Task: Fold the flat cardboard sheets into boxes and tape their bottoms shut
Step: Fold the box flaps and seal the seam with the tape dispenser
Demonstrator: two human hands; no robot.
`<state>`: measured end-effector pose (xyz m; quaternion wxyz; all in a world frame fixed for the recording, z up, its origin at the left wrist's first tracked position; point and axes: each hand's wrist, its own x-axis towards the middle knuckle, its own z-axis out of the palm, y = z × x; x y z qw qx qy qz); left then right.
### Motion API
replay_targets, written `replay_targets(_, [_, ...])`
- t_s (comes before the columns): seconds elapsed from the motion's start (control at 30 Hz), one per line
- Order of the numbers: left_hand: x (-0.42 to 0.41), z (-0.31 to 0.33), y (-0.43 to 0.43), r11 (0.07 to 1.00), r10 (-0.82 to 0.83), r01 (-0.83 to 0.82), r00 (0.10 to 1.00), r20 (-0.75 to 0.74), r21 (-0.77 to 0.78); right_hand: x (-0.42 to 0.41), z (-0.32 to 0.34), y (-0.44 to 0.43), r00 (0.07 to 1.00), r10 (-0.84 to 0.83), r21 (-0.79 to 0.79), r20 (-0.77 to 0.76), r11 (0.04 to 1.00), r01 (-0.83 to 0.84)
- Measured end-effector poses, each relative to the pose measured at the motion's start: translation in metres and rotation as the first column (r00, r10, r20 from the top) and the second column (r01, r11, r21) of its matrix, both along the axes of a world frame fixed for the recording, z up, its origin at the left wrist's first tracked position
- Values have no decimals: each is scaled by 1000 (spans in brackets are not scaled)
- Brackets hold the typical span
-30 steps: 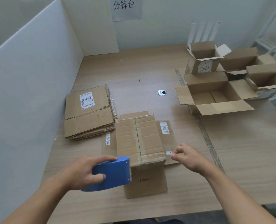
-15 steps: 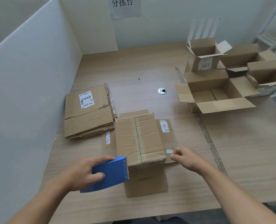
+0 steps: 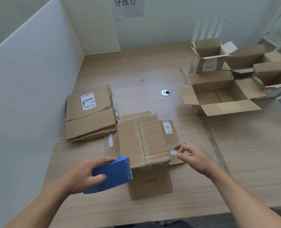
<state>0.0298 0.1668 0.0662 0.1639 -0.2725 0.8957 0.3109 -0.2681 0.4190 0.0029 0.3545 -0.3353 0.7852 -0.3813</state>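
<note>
Release: right grip (image 3: 196, 156) now off cardboard box (image 3: 143, 139), empty; left grip (image 3: 83, 176) clasps tape dispenser (image 3: 114, 172) beside box; taping likely done.

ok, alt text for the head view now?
A left hand grips a blue tape dispenser at the near left corner of an upturned cardboard box on a wooden table; the right hand hovers by its right flap, holding nothing. Flat cardboard sheets are stacked to the left, open boxes stand far right.
</note>
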Motion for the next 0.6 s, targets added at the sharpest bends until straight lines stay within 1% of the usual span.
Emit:
replay_targets(0.07, [-1,-1,0,1000,17,-17,1000,1,3,1,-3,-2,1000,-23,-13,14,1000,23])
replay_targets(0.2, [-4,-3,-2,999,24,-25,998,62,23,2,-14,-13,1000,0,108,-23,994,3])
replay_targets(0.33, [-11,-5,-2,997,58,-62,992,109,39,0,-18,-20,999,-17,170,-32,985,22])
replay_targets(0.43, [-15,-7,-2,996,64,-71,989,135,51,-2,-23,-23,1000,-15,268,-12,963,17])
replay_targets(0.53, [-21,-10,0,995,71,-81,984,165,58,2,-27,-26,999,-16,355,40,935,1])
replay_targets(0.6, [-23,-11,0,994,93,-102,981,173,42,4,-31,-24,999,-37,408,34,913,20])
